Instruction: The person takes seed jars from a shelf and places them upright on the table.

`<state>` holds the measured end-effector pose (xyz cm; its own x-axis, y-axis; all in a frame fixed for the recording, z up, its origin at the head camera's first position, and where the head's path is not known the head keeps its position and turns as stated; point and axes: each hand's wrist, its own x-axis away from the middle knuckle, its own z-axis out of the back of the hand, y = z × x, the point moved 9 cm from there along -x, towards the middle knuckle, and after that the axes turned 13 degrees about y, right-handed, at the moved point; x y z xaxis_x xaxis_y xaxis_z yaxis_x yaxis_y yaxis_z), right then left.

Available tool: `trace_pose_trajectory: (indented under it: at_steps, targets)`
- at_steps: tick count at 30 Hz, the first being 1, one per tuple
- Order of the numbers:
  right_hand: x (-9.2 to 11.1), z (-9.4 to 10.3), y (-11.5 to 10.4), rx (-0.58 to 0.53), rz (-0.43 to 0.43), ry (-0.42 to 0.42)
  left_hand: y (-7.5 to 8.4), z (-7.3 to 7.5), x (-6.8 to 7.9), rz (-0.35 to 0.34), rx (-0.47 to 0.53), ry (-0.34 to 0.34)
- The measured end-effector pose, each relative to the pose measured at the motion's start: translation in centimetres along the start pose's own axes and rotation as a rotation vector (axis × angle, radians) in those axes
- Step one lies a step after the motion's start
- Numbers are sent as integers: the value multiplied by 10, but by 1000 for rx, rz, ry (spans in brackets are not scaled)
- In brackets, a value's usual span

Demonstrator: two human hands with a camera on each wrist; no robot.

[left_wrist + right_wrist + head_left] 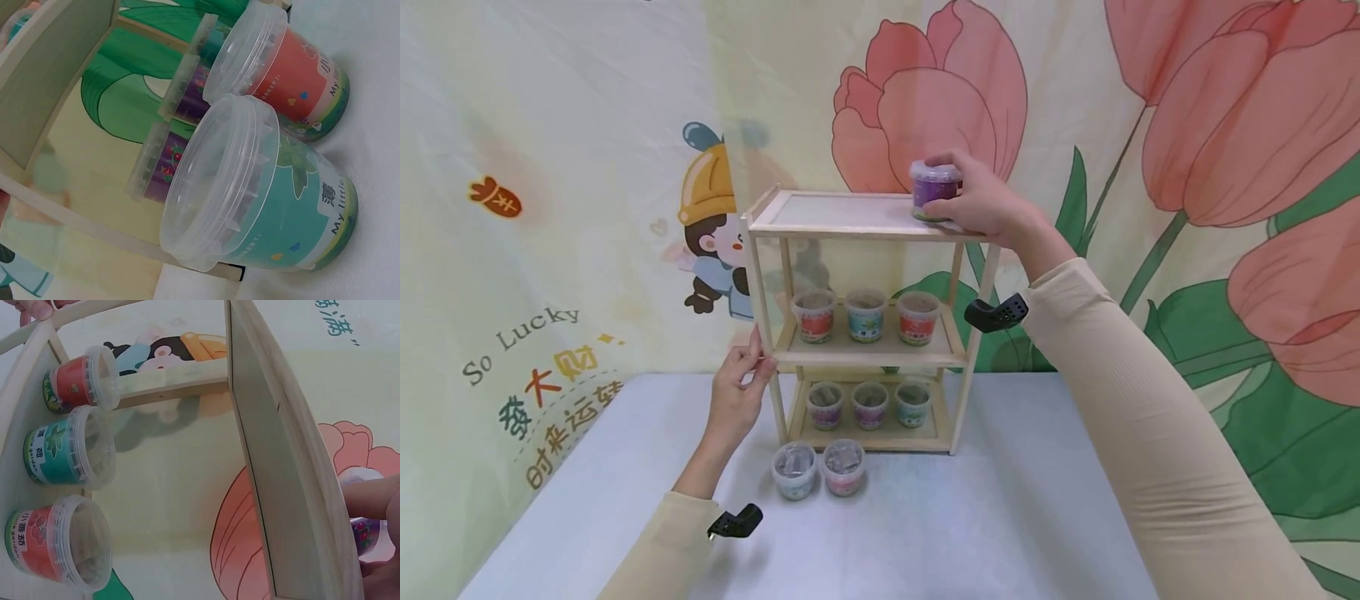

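Observation:
My right hand (981, 196) grips a purple lidded plastic cup (934, 188) at the right end of the top board. Its fingers lie over the lid, with the thumb low on the cup's side. Part of this cup shows in the right wrist view beyond the board's edge. My left hand (741, 392) holds the left post of the small wooden shelf rack (865, 360) at the middle board's height. Just right of that wrist, a teal cup (300, 206) and a red cup (300, 81) stand on the table before the rack.
Two red cups and a teal cup (865, 318) line the middle board. On the bottom board stand two purple cups and a teal cup (913, 406). A white-covered table (1000, 517) carries the rack, and a printed tulip curtain (1075, 100) hangs behind.

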<state>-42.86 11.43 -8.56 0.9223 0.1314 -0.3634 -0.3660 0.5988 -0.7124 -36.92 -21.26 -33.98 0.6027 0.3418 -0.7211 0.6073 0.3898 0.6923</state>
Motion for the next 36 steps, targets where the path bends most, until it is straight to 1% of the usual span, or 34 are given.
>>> trace_pose_trajectory:
  at_steps: [4, 6, 9, 11, 16, 19, 22, 28, 32, 34, 36]
  targets:
    - [1, 0, -1, 13, 16, 20, 20, 1, 0, -7, 19, -1]
    - [1, 2, -1, 7, 21, 39, 23, 1, 0, -5, 22, 1]
    - [4, 5, -3, -13, 30, 72, 23, 1, -1, -8, 19, 0]
    - [6, 6, -5, -28, 39, 87, 16, 0, -1, -3, 16, -3]
    - [16, 10, -11, -82, 90, 112, -9, -2, -2, -2, -14, -5]
    - [26, 16, -14, -95, 110, 136, -16, -1, -3, -3, -11, -2]
    - [39, 23, -16, -113, 120, 152, -18, -1, -3, -3, -2, -4]
    - [61, 34, -23, -140, 155, 153, -20, -3, -2, 40, 37, -22]
    - [75, 32, -25, -132, 195, 127, -19, -2, -3, 19, 17, -14]
    - [83, 29, -22, -131, 210, 113, -17, -1, -4, -2, 3, -6]
    - [90, 26, -17, -121, 217, 98, -16, -1, -4, -6, 3, -5]
